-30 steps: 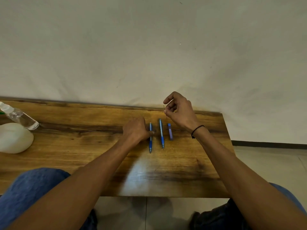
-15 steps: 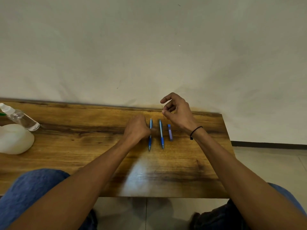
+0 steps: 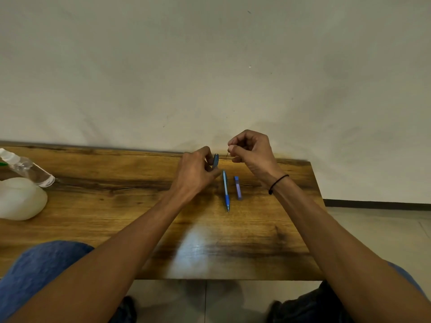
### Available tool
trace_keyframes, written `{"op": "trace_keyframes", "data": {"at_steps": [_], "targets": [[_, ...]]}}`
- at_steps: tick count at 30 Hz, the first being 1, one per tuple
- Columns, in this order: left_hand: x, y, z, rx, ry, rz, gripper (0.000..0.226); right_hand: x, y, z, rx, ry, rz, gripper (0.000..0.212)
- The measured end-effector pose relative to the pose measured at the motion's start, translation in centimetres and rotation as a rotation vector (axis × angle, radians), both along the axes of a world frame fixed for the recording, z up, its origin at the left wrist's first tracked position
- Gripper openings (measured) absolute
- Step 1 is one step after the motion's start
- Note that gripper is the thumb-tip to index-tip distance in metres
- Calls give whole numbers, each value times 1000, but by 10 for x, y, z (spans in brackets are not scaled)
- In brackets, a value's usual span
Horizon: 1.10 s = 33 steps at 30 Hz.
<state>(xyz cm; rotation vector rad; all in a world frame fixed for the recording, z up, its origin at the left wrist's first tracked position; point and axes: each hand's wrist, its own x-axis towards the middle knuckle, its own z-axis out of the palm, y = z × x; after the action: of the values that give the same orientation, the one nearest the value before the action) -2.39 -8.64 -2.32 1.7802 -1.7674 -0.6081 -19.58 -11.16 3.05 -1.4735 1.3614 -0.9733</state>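
Head camera: a second ago the left hand [image 3: 198, 176] rested on one blue plastic click pencil [image 3: 214, 160] on the brown wooden counter [image 3: 116, 206]. Now its fingers are curled round that pencil and hold it up off the wood, one end pointing up. The right hand [image 3: 253, 151] pinches a thin dark stick of pencil lead [image 3: 227, 155], as before. The stick now hangs just beside the top of the lifted pencil. I think the lead is about to go into the pencil. The two ends must line up, and the thin stick could snap.

The second blue click pencil [image 3: 225, 190] lies on the counter. The lifted pencil is just left of it and a bit farther back. A small flat blue lead box [image 3: 238, 188] lies just right of it. I cannot tell if the box is open or what is inside. Far left of it, a clear plastic bottle [image 3: 28, 169] lies beside a white round lump [image 3: 21, 199]. I cannot tell what the bottle holds.
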Motion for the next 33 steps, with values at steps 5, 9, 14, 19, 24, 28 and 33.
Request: {"op": "trace_keyframes", "data": {"at_steps": [5, 9, 14, 19, 24, 28, 33], "targets": [[0, 2, -4, -6, 25, -12, 24, 5, 2, 2, 5, 21, 7, 8], [0, 1, -5, 4, 35, -19, 24, 8, 5, 3, 8, 34, 21, 8], [0, 1, -7, 6, 24, -27, 25, 11, 6, 2, -5, 37, 32, 5], [0, 2, -8, 7, 18, -34, 26, 12, 4, -1, -59, 75, 41, 4], [0, 2, -7, 0, 15, -45, 26, 14, 4, -3, -72, 102, 43, 4], [0, 3, -7, -7, 16, -46, 25, 14, 4, -3, -86, 120, 52, 6], [-1, 5, -7, -14, 5, -53, 26, 14, 4, -3, -81, 127, 55, 7]]}}
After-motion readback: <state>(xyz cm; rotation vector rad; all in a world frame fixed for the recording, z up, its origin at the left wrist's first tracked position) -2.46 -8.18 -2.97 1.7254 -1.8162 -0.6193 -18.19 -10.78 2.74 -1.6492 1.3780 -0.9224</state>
